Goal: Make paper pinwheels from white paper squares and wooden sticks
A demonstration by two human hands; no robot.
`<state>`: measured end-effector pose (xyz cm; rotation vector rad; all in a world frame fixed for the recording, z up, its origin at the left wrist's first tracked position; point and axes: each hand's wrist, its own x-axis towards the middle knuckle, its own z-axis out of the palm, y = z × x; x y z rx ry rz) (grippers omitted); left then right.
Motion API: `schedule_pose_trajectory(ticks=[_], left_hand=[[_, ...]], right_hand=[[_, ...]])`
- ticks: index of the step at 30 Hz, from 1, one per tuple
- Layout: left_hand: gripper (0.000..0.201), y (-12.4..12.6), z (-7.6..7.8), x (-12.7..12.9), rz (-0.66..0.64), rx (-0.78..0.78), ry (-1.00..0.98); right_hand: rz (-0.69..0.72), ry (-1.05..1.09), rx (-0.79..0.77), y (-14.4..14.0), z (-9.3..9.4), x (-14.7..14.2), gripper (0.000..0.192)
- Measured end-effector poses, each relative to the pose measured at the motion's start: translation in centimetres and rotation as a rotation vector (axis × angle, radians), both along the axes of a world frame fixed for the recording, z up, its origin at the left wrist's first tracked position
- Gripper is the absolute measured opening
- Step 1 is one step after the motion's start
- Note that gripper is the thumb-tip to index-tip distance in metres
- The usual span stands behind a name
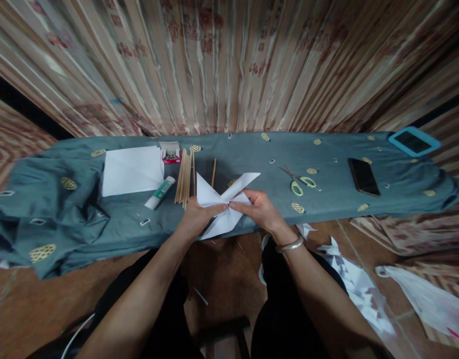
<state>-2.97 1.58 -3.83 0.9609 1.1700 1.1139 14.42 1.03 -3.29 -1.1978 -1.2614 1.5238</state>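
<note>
Between my two hands is a white paper pinwheel (214,227), held over the table's front edge. My left hand (195,217) grips its left side, with the thumb reaching to the middle. On the other side my right hand (261,209) pinches it, its thumb also at the centre, where a small shiny pin head (228,203) shows. The fingers behind the paper are partly hidden. Just beyond the pinwheel lies a single wooden stick (214,172), and left of it a bunch of wooden sticks (182,179).
On the cloth-covered table (248,149) lie a stack of white paper (132,172), a glue stick (160,193), an open red box of pins (171,153), scissors (297,180), a phone (364,177) and a blue-framed tablet (414,141). Folded paper pieces (358,289) lie on the floor at right.
</note>
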Motion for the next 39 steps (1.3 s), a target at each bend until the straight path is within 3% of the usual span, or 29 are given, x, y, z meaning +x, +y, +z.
schedule_pose_trajectory(ticks=[6,16,27,34,39], left_hand=[[0.034,-0.2,-0.3,-0.4,0.013,0.023,0.019],[0.036,-0.7,0.5,-0.8,0.023,-0.055,-0.025],[0.033,-0.7,0.1,-0.9,0.058,0.036,0.029],[0.035,-1.0,-0.1,-1.1,-0.044,0.009,0.028],[0.053,-0.1,0.5,-1.9,-0.12,-0.022,-0.092]], right_hand=[[-0.03,0.054,-0.051,0.1,0.0,-0.6,0.039],[-0.035,0.079,-0.086,-0.1,-0.2,-1.5,0.038],[-0.059,0.082,-0.08,0.1,0.0,-1.8,0.038],[-0.057,-0.038,0.021,-0.2,0.0,-1.4,0.029],[-0.219,-0.156,0.138,-0.3,0.3,1.2,0.029]])
